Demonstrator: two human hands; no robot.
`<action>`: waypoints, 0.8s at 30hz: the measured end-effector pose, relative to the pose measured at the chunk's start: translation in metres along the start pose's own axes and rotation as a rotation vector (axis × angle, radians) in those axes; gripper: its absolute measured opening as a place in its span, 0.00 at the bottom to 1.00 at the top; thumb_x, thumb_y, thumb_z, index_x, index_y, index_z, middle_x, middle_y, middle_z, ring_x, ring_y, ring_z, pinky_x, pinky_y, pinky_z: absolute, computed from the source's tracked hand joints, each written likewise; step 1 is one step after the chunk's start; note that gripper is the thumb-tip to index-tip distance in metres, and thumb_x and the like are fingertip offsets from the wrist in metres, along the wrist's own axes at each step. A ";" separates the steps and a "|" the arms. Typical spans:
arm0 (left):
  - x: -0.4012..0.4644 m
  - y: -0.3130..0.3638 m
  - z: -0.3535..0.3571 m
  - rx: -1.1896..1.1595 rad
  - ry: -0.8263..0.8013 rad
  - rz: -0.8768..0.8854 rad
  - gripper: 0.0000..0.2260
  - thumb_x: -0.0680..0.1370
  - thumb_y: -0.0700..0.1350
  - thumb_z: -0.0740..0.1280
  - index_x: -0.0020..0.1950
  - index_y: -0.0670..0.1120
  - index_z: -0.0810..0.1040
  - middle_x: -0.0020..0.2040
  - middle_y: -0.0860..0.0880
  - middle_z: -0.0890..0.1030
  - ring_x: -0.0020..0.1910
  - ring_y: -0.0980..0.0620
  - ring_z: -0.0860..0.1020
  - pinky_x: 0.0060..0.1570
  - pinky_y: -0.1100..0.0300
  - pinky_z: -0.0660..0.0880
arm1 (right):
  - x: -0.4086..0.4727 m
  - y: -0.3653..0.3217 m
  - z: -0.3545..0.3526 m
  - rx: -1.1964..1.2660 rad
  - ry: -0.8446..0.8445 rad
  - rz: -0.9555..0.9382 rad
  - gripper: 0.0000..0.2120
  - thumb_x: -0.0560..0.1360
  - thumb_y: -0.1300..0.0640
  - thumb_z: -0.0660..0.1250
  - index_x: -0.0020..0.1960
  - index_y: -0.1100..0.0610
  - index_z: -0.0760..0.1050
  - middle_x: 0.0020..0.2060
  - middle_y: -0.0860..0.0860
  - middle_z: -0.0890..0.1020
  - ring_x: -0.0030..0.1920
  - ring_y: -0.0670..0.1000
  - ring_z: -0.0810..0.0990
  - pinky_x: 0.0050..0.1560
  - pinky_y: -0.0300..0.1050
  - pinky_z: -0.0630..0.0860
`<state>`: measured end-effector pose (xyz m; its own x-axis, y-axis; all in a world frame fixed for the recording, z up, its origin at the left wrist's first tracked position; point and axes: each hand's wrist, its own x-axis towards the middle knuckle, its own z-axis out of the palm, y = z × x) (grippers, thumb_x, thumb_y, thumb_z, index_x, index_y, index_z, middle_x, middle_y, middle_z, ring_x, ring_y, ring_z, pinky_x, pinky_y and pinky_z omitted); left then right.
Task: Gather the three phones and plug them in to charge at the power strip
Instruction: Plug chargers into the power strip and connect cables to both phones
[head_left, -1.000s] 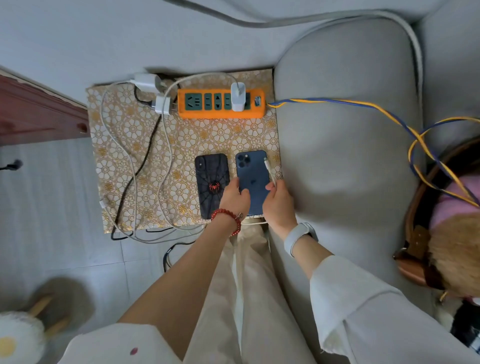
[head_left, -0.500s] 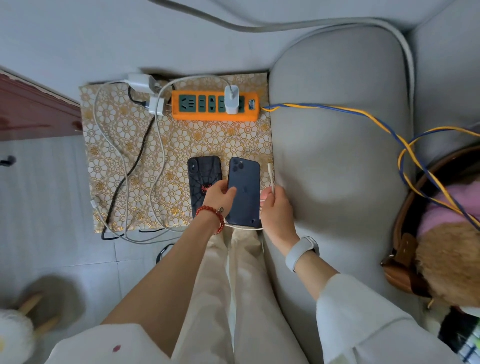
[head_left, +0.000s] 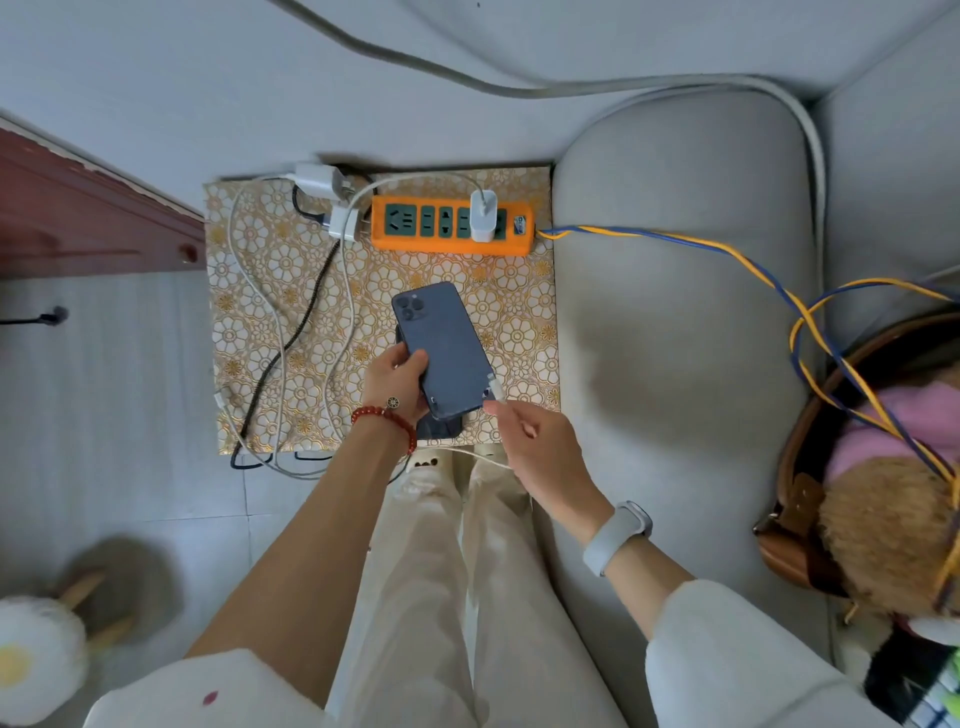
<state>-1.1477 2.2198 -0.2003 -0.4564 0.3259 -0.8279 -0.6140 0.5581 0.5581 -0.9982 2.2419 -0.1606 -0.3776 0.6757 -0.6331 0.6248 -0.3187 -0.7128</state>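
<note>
**Cable tip meets phone's lower edge above the patterned mat**

At centre frame, the left hand (head_left: 397, 382) grips a blue phone (head_left: 444, 348) by its left side, back and camera lenses facing up, raised over a second, dark phone (head_left: 439, 428) that lies mostly hidden beneath it on the gold-flowered mat (head_left: 260, 312). The blue phone's long axis runs from upper left to lower right, its bottom edge turned toward the right hand (head_left: 540, 449), which pinches a white cable connector (head_left: 494, 389) just beside that edge; whether the tip has entered the port cannot be told. The right hand is the nearer one to the port, and the coming push appears to run up and left along the phone's length.

The connector's white cable (head_left: 467, 454) trails left under the wrist. In the upper centre sits the orange power strip (head_left: 452, 228), a white charger (head_left: 483, 215) plugged into it, two more white adapters (head_left: 332, 202) at its left end. A black cable (head_left: 291, 343) and pale leads loop across the mat's left half, clear of the hands. A third phone is not in view.
</note>
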 end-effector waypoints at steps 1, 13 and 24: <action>-0.001 0.003 0.000 -0.038 -0.001 -0.002 0.07 0.78 0.35 0.56 0.48 0.41 0.73 0.41 0.47 0.78 0.38 0.49 0.78 0.32 0.59 0.80 | -0.001 -0.002 0.001 0.001 0.000 0.004 0.13 0.77 0.53 0.58 0.46 0.62 0.75 0.24 0.51 0.65 0.26 0.48 0.63 0.32 0.46 0.64; -0.004 0.017 0.007 -0.225 -0.022 -0.030 0.08 0.79 0.36 0.56 0.54 0.41 0.72 0.42 0.47 0.78 0.39 0.49 0.78 0.34 0.58 0.80 | 0.002 -0.009 0.001 -0.094 -0.027 0.003 0.12 0.77 0.53 0.58 0.39 0.55 0.76 0.24 0.46 0.70 0.28 0.44 0.68 0.32 0.33 0.64; -0.001 0.018 0.011 -0.191 -0.042 -0.009 0.09 0.78 0.36 0.56 0.45 0.44 0.74 0.43 0.46 0.79 0.41 0.49 0.79 0.36 0.57 0.80 | 0.009 -0.017 0.000 -0.008 -0.059 0.090 0.14 0.77 0.54 0.57 0.40 0.55 0.77 0.35 0.48 0.79 0.35 0.41 0.73 0.35 0.28 0.66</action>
<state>-1.1515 2.2380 -0.1901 -0.4252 0.3556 -0.8323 -0.7306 0.4079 0.5475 -1.0128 2.2533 -0.1544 -0.3591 0.6045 -0.7110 0.6630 -0.3710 -0.6503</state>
